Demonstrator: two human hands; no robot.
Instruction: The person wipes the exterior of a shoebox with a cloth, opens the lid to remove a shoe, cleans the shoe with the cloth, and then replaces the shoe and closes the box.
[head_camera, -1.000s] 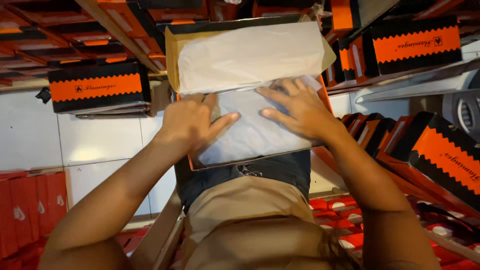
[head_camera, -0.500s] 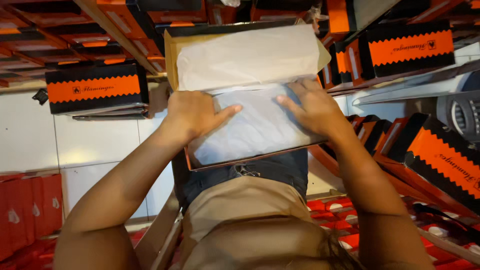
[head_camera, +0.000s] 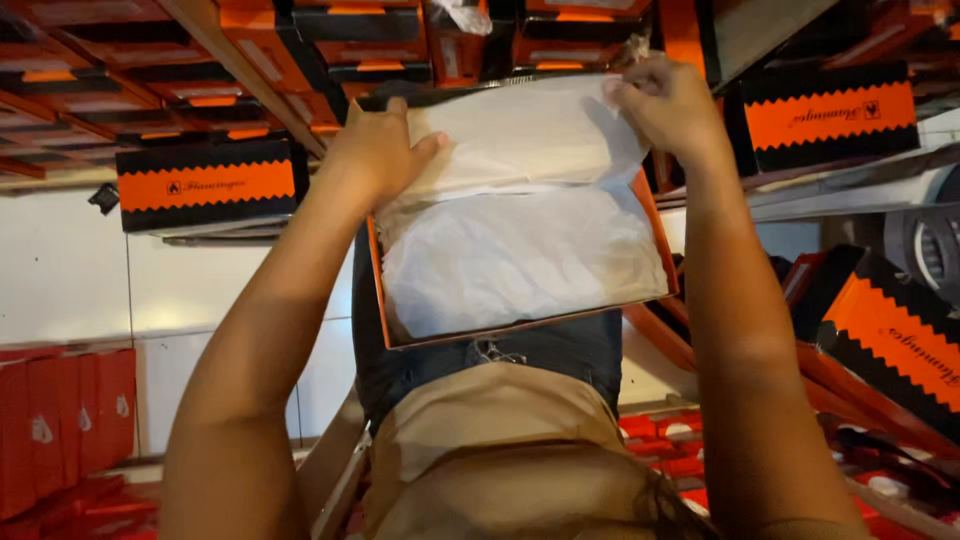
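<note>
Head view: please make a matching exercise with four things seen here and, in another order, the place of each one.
Things:
1. left hand
2. right hand
3. white tissue paper
4. black and orange cardboard box

Places:
A. on the shelf at the left
B. inside the open orange shoebox
C. on the left side of the raised paper flap
D. at the top right corner of the raised paper flap

Pairs: 1-C, 2-D, 3-B, 4-A

The person's arms run bare up both sides of the frame, with no sleeves, watch or rings showing on the left hand (head_camera: 375, 150) or the right hand (head_camera: 665, 105). At lower centre, a tan top (head_camera: 490, 450) sits against dark blue jeans (head_camera: 500, 360).
</note>
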